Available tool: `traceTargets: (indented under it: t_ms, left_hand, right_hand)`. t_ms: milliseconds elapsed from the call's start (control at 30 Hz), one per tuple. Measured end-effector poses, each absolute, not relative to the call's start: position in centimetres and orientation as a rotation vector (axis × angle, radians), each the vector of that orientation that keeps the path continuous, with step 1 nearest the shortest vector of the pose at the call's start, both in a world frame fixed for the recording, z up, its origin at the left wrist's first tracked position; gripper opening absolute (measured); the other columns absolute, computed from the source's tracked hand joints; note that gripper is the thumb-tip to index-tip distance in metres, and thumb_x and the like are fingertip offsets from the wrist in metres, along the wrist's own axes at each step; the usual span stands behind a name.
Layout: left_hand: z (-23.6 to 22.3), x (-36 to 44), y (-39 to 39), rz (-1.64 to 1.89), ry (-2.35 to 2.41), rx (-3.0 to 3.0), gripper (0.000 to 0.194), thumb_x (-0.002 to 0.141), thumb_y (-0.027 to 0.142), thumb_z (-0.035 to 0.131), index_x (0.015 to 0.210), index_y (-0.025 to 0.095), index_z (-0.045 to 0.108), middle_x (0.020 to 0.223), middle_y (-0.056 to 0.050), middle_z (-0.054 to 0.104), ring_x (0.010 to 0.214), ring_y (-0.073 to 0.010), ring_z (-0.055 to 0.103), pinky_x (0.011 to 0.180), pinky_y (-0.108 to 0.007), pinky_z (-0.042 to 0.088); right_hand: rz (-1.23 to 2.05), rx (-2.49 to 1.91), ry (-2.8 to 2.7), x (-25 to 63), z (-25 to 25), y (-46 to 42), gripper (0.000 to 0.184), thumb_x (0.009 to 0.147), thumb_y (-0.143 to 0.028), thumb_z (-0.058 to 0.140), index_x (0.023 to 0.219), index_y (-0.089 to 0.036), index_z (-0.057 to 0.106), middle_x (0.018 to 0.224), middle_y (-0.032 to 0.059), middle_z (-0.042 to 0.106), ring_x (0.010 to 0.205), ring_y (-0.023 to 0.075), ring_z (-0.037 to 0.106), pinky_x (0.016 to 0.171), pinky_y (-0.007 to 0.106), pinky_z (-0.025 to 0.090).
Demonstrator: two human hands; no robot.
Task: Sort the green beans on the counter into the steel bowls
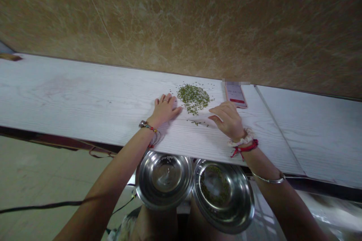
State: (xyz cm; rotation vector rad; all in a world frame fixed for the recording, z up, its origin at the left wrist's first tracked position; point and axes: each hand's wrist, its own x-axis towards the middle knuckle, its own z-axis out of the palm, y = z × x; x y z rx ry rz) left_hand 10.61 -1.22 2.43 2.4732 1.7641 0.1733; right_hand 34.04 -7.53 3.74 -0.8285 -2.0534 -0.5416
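A loose pile of small green beans (194,97), like mung beans, lies on the white wood-grain counter (85,94). My left hand (166,110) rests flat just left of the pile, fingers spread, holding nothing. On the pile's lower right, my right hand (226,118) hovers low over the counter. Its thumb and fingertips point at the pile with a small gap between them, and nothing shows in that gap. A few beans are strung out between the hands. Below the counter edge, one steel bowl (246,211) has green beans in it; another steel bowl (144,188) has a few pale bits.
A phone (236,94) with a lit screen lies behind my right hand, near the brown marbled wall (181,22). Both bowls sit over my legs. A dark cable (42,206) crosses at lower left. A brown object (10,57) is at the counter's far left.
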Motion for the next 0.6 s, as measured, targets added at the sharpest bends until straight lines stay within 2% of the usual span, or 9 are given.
traceTargets:
  t_ms: [367, 600]
  left_hand:
    - [2.3, 10.7, -1.1, 0.180, 1.773, 2.508, 0.055, 0.090, 0.050, 0.033, 0.133, 0.017, 0.041, 0.147, -0.014, 0.033, 0.134, -0.0329, 0.027, 0.103, -0.051, 0.026]
    - [2.5, 10.7, -1.1, 0.132, 1.785, 2.456, 0.057, 0.090, 0.051, 0.033, 0.136, 0.017, 0.038, 0.149, -0.014, 0.030, 0.137, -0.0330, 0.024, 0.106, -0.051, 0.023]
  right_hand:
    - [-0.532, -0.838, -2.051, 33.0, 3.4, -7.6, 0.014, 0.087, -0.031, 0.053, 0.086, -0.022, 0.063, 0.073, 0.0024, 0.067, 0.073, 0.0156, 0.056, 0.069, 0.031, 0.042]
    - [-0.539, -0.695, -2.021, 33.1, 4.3, -7.9, 0.008, 0.084, -0.025, 0.056, 0.087, -0.019, 0.061, 0.070, 0.0025, 0.065, 0.070, 0.0158, 0.055, 0.067, 0.032, 0.043]
